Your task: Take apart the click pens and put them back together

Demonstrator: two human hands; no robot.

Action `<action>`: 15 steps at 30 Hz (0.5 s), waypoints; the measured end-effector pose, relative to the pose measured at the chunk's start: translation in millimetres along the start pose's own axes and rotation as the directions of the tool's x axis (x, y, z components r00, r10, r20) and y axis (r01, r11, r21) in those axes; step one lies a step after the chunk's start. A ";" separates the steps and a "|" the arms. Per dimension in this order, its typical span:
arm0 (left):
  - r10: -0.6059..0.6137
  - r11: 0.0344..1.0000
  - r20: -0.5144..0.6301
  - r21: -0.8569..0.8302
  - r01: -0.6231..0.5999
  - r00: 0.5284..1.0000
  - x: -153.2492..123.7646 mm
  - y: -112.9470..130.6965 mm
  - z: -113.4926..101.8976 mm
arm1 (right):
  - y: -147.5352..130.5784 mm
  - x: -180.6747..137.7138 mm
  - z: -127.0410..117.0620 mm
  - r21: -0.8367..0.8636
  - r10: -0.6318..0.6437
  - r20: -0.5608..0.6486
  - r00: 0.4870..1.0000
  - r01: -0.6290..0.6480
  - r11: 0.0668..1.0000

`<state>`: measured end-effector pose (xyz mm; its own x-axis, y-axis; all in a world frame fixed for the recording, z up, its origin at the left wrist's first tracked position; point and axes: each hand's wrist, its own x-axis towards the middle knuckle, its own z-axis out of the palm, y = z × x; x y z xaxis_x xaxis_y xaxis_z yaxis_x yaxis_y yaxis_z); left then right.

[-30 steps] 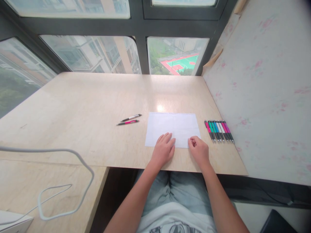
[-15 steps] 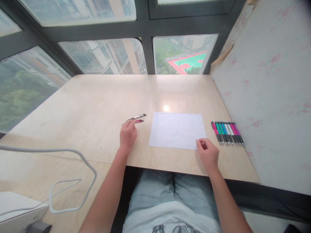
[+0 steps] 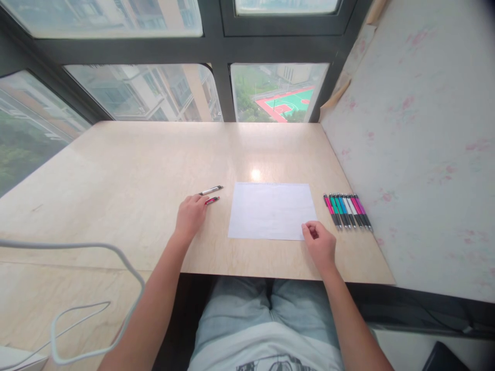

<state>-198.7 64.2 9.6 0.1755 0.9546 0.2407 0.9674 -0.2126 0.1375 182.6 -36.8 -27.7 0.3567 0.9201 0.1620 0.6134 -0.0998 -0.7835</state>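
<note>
Left hand [image 3: 191, 215] rests low over the tabletop [image 3: 147, 159], fingers covering one end of a pink pen [image 3: 212, 200]; its grip is partly hidden, so pinching or merely touching cannot be told. A white pen [image 3: 211, 190] lies just beyond, apart from the paper [image 3: 271, 211]. Right hand [image 3: 322, 245] sits at the paper's near right corner, fingers curled in toward the thumb, probably steadying the sheet; whether it pinches the edge is unclear. Farther right, a row of pens [image 3: 342, 207] lies side by side, all aligned, likely for tidiness.
</note>
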 end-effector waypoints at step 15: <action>-0.424 0.071 0.122 -0.983 0.167 0.897 -14.7 74.7 -23.9 | -0.9 -1.9 -1.0 0.082 -0.013 -0.046 0.999 0.017 0.996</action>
<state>-133.4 29.3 39.3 -0.2305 0.9722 0.0410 -0.0815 -0.0613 0.9948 182.1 -38.9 -26.7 0.3802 0.9031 0.1997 0.5595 -0.0526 -0.8271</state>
